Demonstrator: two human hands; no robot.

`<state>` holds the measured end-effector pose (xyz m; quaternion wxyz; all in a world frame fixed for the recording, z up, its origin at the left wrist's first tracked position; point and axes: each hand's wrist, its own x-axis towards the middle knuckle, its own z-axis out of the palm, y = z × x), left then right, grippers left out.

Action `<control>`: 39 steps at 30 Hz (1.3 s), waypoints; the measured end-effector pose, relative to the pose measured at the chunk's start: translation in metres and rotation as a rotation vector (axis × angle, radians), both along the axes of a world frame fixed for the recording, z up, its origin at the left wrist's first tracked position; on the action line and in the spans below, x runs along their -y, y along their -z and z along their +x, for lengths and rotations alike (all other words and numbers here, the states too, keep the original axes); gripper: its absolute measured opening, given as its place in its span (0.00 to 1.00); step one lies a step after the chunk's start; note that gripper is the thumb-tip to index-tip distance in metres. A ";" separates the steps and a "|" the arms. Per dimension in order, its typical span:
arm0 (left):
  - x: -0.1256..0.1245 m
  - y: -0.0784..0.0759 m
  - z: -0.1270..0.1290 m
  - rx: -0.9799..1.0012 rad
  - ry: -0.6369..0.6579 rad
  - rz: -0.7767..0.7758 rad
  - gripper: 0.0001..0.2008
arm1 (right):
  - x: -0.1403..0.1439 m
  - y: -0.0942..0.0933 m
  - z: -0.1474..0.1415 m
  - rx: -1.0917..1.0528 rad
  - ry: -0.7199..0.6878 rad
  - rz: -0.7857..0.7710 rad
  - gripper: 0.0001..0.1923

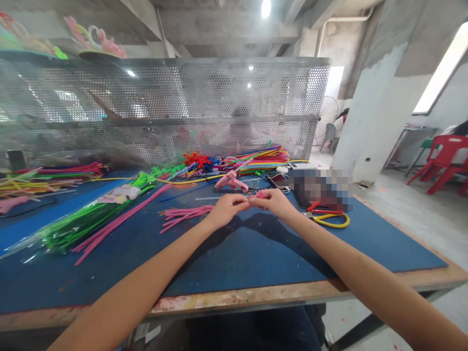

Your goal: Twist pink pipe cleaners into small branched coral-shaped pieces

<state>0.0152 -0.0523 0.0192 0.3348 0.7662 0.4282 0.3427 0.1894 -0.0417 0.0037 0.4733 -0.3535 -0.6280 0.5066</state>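
Both my hands meet over the middle of the blue table mat (256,253). My left hand (227,208) and my right hand (275,202) pinch a small pink pipe cleaner piece (256,196) between their fingertips. Just left of my left hand lies a small pile of pink pipe cleaners (183,214). A pink glue gun (230,182) rests just beyond my hands.
Green pipe cleaners in a clear bag (84,219) and long pink ones (117,224) lie at left. Mixed coloured bundles (263,158) sit at the back by a perforated metal screen (175,107), with a person behind it. Yellow-handled pliers (329,218) lie at right. Red chairs (446,161) stand far right.
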 end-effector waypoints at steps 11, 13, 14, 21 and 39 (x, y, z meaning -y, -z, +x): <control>0.004 0.007 0.005 0.356 -0.100 -0.380 0.16 | -0.009 0.008 0.001 -0.109 0.043 -0.095 0.17; 0.004 0.008 0.006 0.334 -0.102 -0.378 0.14 | -0.009 0.008 0.001 -0.071 0.051 -0.043 0.17; 0.004 0.008 0.006 0.325 -0.106 -0.368 0.13 | -0.009 0.007 0.000 -0.049 0.062 -0.011 0.16; 0.000 0.017 0.005 0.220 -0.073 -0.246 0.13 | -0.008 0.005 0.001 0.053 0.089 0.084 0.16; 0.012 0.012 0.013 0.681 -0.210 -0.405 0.15 | 0.005 0.008 -0.010 -0.212 -0.070 -0.174 0.16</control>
